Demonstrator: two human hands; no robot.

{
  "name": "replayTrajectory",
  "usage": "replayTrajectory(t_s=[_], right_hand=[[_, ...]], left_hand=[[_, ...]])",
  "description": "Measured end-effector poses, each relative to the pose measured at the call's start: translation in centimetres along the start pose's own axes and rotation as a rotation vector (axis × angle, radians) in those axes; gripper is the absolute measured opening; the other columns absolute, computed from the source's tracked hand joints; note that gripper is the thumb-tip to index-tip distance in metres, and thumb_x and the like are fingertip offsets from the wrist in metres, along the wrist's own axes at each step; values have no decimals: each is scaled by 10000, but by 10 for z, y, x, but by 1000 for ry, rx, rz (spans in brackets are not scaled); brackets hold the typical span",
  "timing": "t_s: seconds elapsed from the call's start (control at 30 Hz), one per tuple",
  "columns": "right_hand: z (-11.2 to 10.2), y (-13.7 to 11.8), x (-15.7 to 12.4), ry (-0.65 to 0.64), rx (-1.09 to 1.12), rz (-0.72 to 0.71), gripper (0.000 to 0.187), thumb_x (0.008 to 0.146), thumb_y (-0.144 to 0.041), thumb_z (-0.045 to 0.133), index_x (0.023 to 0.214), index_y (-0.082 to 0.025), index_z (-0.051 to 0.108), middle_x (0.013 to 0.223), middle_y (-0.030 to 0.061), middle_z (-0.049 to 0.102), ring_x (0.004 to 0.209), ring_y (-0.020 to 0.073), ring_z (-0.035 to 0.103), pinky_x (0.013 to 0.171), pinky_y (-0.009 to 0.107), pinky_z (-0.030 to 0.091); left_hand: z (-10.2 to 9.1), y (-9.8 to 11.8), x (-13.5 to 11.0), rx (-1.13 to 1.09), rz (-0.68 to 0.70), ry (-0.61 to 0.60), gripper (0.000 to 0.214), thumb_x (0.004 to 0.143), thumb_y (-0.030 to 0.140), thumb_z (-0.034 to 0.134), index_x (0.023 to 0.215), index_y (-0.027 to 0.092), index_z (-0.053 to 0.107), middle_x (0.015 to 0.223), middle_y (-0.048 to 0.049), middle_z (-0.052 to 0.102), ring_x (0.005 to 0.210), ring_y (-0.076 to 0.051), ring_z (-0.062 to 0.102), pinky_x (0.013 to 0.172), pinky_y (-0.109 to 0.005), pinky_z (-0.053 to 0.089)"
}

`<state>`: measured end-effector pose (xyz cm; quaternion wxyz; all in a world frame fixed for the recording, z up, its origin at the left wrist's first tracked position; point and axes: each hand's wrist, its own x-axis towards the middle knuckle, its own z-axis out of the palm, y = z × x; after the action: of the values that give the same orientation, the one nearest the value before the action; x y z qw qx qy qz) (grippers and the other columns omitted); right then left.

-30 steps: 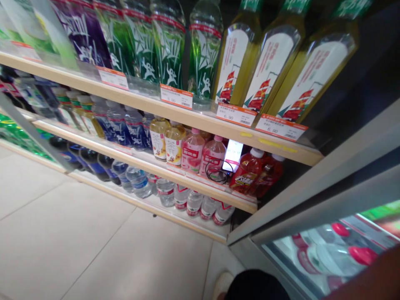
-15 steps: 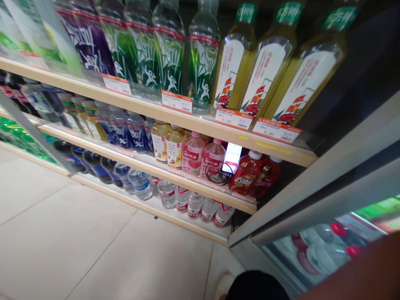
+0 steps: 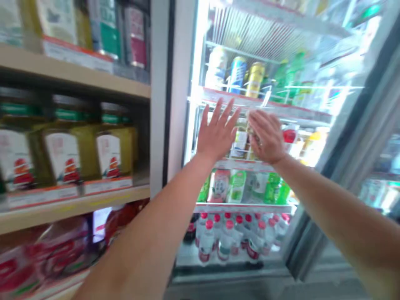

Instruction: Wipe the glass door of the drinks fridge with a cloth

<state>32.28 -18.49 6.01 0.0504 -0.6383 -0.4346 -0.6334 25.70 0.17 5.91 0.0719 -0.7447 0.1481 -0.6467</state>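
Both my arms stretch out into a lit drinks fridge. My left hand point(image 3: 216, 132) has its fingers spread in front of the middle shelf and holds nothing. Just to its right, my right hand point(image 3: 268, 135) is curled, its fingers together and pointing left. A small pale bit shows at its fingertips, too blurred to name. Between and behind the hands stands a bottle with a white label point(image 3: 240, 141). To the right of my right hand is a bottle with a red part point(image 3: 289, 136).
Above the hands, a fridge shelf holds a blue can point(image 3: 238, 75) and a yellow can point(image 3: 255, 80). Below are green bottles point(image 3: 237, 186) and red-capped water bottles point(image 3: 206, 241). A wooden shelf point(image 3: 75, 200) with oil-coloured bottles point(image 3: 64, 154) stands left; the fridge door frame point(image 3: 331, 166) is right.
The view has swung right and up from the floor-level drink shelves to the lit fridge. Both my hands have come into view, raised in front of it.
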Motion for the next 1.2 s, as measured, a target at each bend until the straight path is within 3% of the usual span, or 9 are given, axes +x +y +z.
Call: replayTrajectory(t_s=[0.1, 0.17, 0.3, 0.5, 0.67, 0.77, 0.87, 1.03, 1.2], right_hand=[[-12, 15, 0, 59, -70, 17, 514, 1030, -247, 371, 1537, -261, 451, 1556, 18, 483, 1500, 184, 382, 1285, 437, 276], [-4, 10, 5, 119, -101, 195, 521, 1035, -238, 333, 1540, -255, 459, 1562, 17, 474, 1496, 185, 390, 1281, 435, 291], [6, 0, 10, 170, -142, 479, 535, 1059, -243, 255, 1566, -239, 429, 1593, 30, 425, 1530, 207, 331, 1291, 465, 281], [-27, 36, -23, -141, -56, -37, 481, 1034, -306, 445, 1510, -368, 483, 1561, -120, 453, 1510, 94, 347, 1297, 293, 280], [-47, 80, -50, 80, -171, 397, 571, 1055, -213, 216, 1619, -171, 292, 1621, 111, 360, 1567, 252, 238, 1277, 601, 235], [-51, 88, -52, 63, -145, 409, 546, 1046, -259, 286, 1572, -182, 409, 1604, 73, 402, 1543, 233, 305, 1285, 509, 286], [-50, 94, -30, 33, -103, 376, 524, 1032, -273, 320, 1526, -237, 489, 1586, 6, 437, 1521, 205, 350, 1289, 446, 304], [-35, 95, 31, 308, -107, 769, 623, 1021, -258, 154, 1568, -90, 401, 1603, 162, 378, 1540, 332, 286, 1238, 653, 274], [-25, 71, 40, 72, -44, 231, 537, 1025, -338, 313, 1523, -248, 492, 1589, -37, 430, 1529, 161, 323, 1312, 385, 227]], left_hand=[[-3, -11, 7, 5, -35, 49, 436, 1071, 320, 424, 1491, 263, 527, 1586, -48, 444, 1500, -331, 343, 1241, -595, 235], [-7, -20, 17, 5, -52, 50, 406, 1057, 336, 460, 1440, 276, 580, 1514, -69, 525, 1443, -349, 423, 1203, -603, 302], [-11, -29, 41, 13, -68, 73, 529, 1029, 356, 500, 1551, 289, 451, 1662, -82, 297, 1541, -388, 228, 1221, -694, 179], [-8, -29, 43, -68, -90, 83, 591, 1024, 354, 487, 1602, 317, 366, 1694, -24, 198, 1567, -386, 122, 1240, -718, 76], [-10, -27, 41, -51, -105, 56, 595, 1028, 362, 468, 1609, 308, 353, 1696, -20, 183, 1576, -358, 95, 1255, -693, 57], [-10, -27, 41, -56, -130, 22, 590, 1044, 380, 432, 1620, 317, 319, 1707, 22, 133, 1585, -318, 37, 1273, -650, 2], [-10, -27, 41, -4, -134, -8, 590, 1052, 408, 410, 1625, 312, 306, 1710, 17, 109, 1587, -303, 16, 1279, -628, 1], [-10, -29, 41, 19, -135, -11, 582, 1052, 410, 416, 1618, 310, 323, 1708, 3, 124, 1587, -301, 27, 1286, -606, 5], [-9, -28, 40, 30, -136, -42, 600, 1043, 399, 437, 1618, 268, 328, 1711, -27, 125, 1585, -327, 25, 1279, -609, -5]])
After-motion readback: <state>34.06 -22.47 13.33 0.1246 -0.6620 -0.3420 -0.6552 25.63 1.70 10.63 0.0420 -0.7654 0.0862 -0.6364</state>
